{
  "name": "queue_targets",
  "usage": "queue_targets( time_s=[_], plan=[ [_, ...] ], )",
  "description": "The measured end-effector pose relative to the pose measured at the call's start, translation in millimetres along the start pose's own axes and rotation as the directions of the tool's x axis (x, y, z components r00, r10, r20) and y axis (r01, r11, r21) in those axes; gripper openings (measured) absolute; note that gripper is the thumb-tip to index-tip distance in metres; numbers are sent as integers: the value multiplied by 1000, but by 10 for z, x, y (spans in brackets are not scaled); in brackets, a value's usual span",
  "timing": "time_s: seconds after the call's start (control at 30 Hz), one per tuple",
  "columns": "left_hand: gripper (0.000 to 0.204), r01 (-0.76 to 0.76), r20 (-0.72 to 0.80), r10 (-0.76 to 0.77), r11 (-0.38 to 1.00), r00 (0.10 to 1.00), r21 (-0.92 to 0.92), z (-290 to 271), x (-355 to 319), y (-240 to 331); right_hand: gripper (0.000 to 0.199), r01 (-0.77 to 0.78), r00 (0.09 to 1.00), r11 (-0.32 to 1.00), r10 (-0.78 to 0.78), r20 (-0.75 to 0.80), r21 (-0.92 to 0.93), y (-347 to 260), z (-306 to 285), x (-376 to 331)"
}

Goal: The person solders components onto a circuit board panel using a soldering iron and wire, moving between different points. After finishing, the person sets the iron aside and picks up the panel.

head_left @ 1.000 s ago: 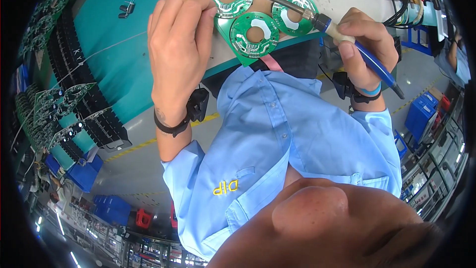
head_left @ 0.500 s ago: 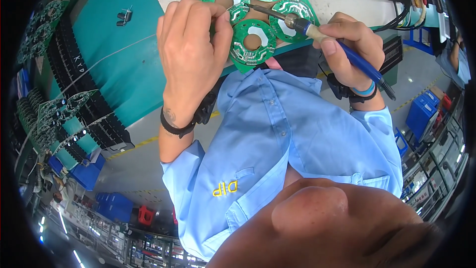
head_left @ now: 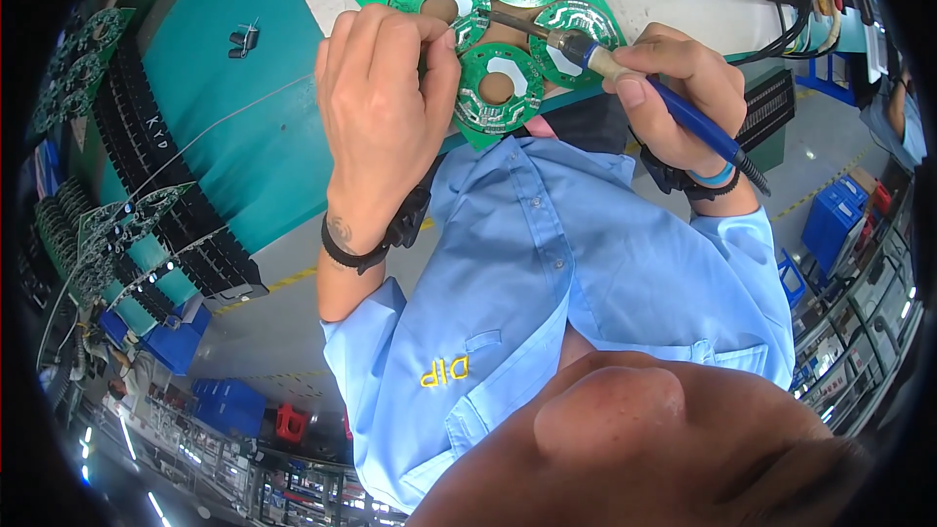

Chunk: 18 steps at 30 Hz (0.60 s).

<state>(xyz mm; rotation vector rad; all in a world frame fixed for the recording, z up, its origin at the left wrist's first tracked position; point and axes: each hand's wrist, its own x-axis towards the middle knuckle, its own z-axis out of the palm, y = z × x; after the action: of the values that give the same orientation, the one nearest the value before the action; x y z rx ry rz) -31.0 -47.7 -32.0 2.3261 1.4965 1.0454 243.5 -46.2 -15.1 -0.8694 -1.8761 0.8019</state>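
Note:
My right hand (head_left: 683,93) grips a soldering iron (head_left: 695,124) with a blue handle, its metal shaft pointing left. The iron's tip meets the right part of one ring-shaped section on a green circuit board panel (head_left: 503,117); whether it touches a joint is too small to tell. Beside that section, my left hand (head_left: 386,107) is closed with thumb and forefinger pinched together. A thin solder wire (head_left: 234,101) runs from the left into this hand. The wire's end is hidden by the fingers. Several ring-shaped boards with round centre holes make up the panel.
Small black components with leads (head_left: 244,39) lie on the teal mat (head_left: 210,10). A black slotted rack (head_left: 161,166) and populated circuit boards (head_left: 127,220) stand at left. Black cables (head_left: 805,15) hang at the upper right. Blue bins (head_left: 835,220) sit on the floor.
My right hand and the soldering iron have shifted slightly left, with the tip still at the same ring-shaped section. My left hand keeps its pinch and has barely moved.

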Motion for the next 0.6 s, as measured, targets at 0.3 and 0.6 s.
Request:
queue_targets(
  time_s=[0.3,0.6],
  plan=[
    [17,2,13,-3,1000,1000,12,-2,1,12,18,-26,987,998,35,157,-60,-71,-91,-5],
    [17,-11,23,10,999,1000,34,14,8,11,16,17,994,998,-11,108,-59,-62,-29,-11]
  ],
)
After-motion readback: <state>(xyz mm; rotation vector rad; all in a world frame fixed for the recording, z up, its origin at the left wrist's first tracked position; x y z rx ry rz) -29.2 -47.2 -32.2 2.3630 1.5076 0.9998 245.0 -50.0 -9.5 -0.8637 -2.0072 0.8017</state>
